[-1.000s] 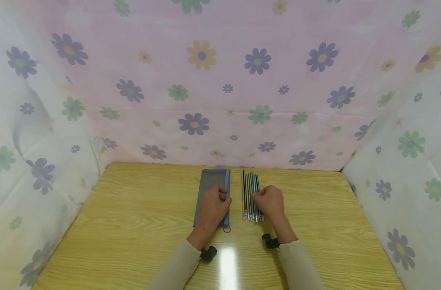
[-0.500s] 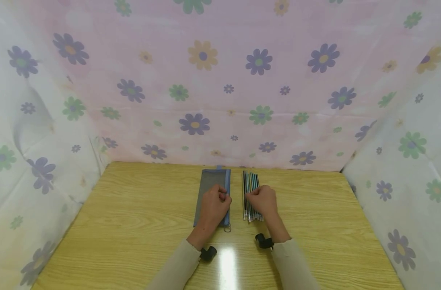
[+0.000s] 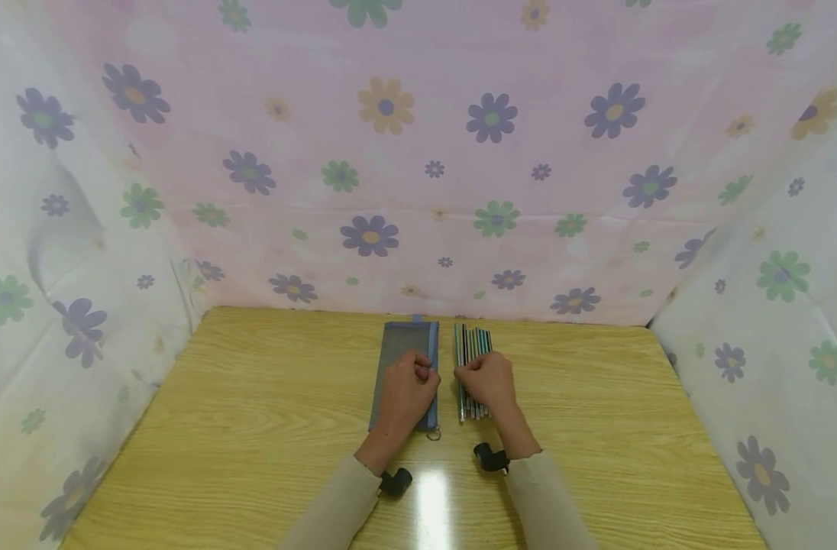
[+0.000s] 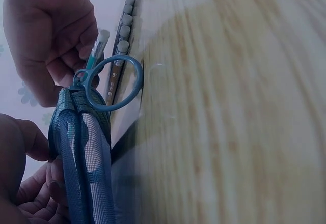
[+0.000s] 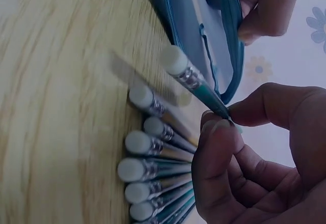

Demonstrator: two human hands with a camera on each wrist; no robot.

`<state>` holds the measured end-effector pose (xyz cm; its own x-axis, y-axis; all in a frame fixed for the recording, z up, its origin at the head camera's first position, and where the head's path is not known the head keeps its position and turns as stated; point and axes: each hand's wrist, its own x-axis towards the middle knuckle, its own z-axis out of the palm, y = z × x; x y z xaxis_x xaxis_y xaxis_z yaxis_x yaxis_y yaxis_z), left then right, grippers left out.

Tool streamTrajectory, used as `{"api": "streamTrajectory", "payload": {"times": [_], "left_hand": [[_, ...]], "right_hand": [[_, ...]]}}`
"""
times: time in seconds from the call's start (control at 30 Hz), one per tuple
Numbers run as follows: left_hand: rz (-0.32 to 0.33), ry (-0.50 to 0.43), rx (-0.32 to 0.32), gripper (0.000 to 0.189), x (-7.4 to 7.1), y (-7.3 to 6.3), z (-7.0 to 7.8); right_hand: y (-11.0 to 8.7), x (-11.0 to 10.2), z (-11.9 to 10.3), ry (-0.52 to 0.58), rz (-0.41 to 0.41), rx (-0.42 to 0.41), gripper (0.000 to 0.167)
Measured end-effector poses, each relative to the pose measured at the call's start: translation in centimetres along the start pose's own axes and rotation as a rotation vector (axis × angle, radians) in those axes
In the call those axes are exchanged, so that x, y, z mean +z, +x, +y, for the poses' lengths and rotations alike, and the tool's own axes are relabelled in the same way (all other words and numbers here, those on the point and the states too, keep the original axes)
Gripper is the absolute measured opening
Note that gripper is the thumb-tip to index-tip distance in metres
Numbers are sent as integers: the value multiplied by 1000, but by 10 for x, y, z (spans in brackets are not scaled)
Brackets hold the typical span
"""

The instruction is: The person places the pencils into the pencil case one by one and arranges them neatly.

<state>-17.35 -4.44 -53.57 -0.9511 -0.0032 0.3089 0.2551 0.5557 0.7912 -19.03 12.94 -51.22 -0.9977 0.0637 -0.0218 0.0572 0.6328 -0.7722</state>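
Observation:
My left hand (image 3: pixel 407 388) pinches the edge of a blue-grey mesh zip pouch (image 3: pixel 399 344); in the right wrist view the pouch's mouth (image 5: pixel 233 46) gapes. My right hand (image 3: pixel 490 380) pinches a teal pencil (image 5: pixel 204 91) between thumb and fingertips, its white eraser end pointing toward me. The pencil is raised above the other pencils (image 5: pixel 138 169), which lie side by side on the table just right of the pouch. In the left wrist view the held pencil's eraser (image 4: pixel 103 35) shows close behind the pouch's ring (image 4: pixel 138 84).
The wooden table (image 3: pixel 267 397) ends at a flower-patterned cloth (image 3: pixel 405 191) behind, with more cloth on both sides. A black wrist camera (image 3: pixel 395 483) sits on the left wrist and another camera (image 3: pixel 490 458) on the right.
My right hand has carried the pinched pencil leftward across the row, from its right part to its left edge beside the pouch. My left hand stays in place on the pouch.

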Motion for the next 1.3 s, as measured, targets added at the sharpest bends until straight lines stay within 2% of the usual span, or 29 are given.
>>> {"api": "streamTrajectory", "payload": {"times": [0.2, 0.37, 0.57, 0.8, 1.3], "left_hand": [[-9, -27, -14, 9, -1, 1, 1], [-5, -63, -12, 10, -2, 1, 0], [-5, -104, -11, 9, -2, 0, -1], [7, -136, -17, 8, -3, 0, 0], [7, -161, -72, 11, -4, 0, 2]], "right_hand": [[1, 5, -4, 32, -1, -13, 24], [3, 10, -5, 56, -29, 1, 21], [3, 11, -7, 54, -65, 6, 22], [3, 12, -11, 63, -66, -13, 26], [5, 18, -12, 103, -81, -16, 25]]}}
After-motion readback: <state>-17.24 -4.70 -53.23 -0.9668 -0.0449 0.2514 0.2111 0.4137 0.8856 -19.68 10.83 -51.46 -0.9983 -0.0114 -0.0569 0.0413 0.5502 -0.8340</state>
